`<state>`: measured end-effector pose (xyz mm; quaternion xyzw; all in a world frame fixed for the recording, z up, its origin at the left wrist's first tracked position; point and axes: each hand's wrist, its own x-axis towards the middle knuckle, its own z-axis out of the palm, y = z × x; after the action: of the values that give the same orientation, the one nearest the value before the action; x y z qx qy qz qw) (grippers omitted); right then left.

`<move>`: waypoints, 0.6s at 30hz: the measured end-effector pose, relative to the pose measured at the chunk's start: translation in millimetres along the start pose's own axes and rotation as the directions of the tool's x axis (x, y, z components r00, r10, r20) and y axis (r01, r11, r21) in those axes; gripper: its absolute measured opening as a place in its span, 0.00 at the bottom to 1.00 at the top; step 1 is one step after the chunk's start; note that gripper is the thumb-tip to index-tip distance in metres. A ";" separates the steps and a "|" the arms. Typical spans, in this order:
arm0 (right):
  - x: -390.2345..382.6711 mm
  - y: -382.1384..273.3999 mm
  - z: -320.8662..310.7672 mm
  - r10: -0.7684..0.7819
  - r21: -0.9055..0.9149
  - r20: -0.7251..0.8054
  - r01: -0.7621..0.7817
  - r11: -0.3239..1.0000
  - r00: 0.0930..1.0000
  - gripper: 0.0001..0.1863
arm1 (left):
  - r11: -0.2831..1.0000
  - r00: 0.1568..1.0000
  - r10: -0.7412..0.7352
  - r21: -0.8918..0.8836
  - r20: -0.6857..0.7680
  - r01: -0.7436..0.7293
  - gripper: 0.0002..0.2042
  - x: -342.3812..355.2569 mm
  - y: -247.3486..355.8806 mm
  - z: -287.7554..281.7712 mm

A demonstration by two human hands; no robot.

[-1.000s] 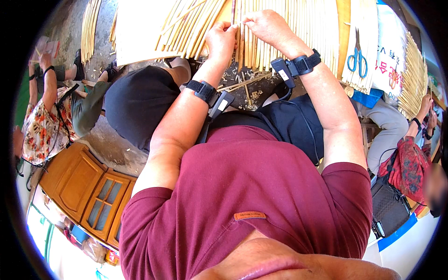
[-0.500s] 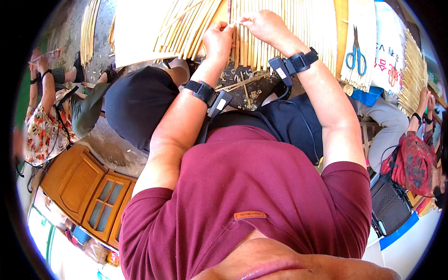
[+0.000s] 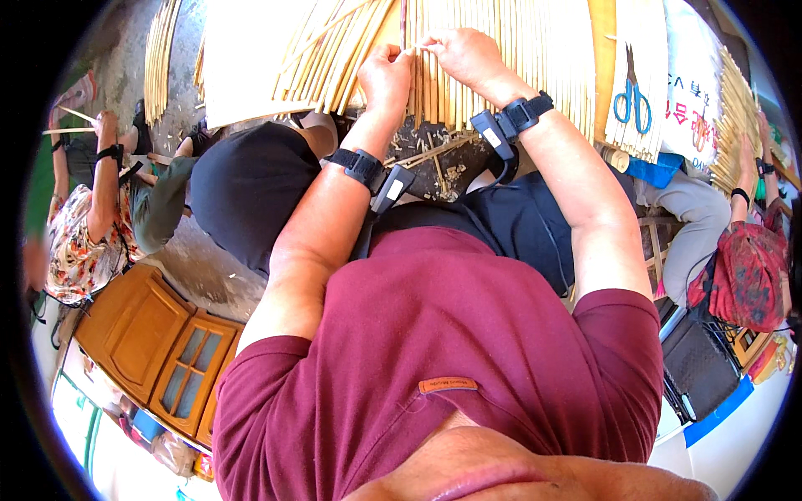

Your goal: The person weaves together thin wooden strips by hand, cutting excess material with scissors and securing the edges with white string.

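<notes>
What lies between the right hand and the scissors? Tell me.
The head view shows a row of pale sticks, then a strip of orange-brown board, between the right hand and the scissors.

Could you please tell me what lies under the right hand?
A row of pale sticks shows around the right hand; whatever lies directly beneath its palm and fingers is covered and cannot be seen.

Smooth wood-like sticks [image 3: 334,71], matt cloth shirt [image 3: 468,326], glossy cabinet [image 3: 134,326]
</notes>
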<state>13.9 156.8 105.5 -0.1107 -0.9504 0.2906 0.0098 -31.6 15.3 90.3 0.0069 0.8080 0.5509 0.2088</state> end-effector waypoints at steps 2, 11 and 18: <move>-2.3 -1.2 -2.1 0.028 0.056 0.014 -0.028 0.998 1.000 0.11 | 0.999 0.999 -0.034 -0.029 0.026 0.035 0.08 -2.6 7.7 -2.8; 18.0 2.0 -14.5 -0.039 0.020 0.207 0.036 0.999 0.977 0.10 | 0.995 0.998 -0.055 -0.077 0.041 0.058 0.08 -0.7 5.3 -2.3; 5.6 -2.8 -8.5 -0.049 0.000 0.080 0.049 0.999 0.996 0.09 | 0.999 0.999 -0.042 -0.032 0.026 0.042 0.08 -0.2 5.6 -4.3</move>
<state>8.6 160.5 113.8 -0.0758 -0.9527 0.2935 -0.0214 -34.1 13.7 96.7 -0.0064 0.7962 0.5594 0.2306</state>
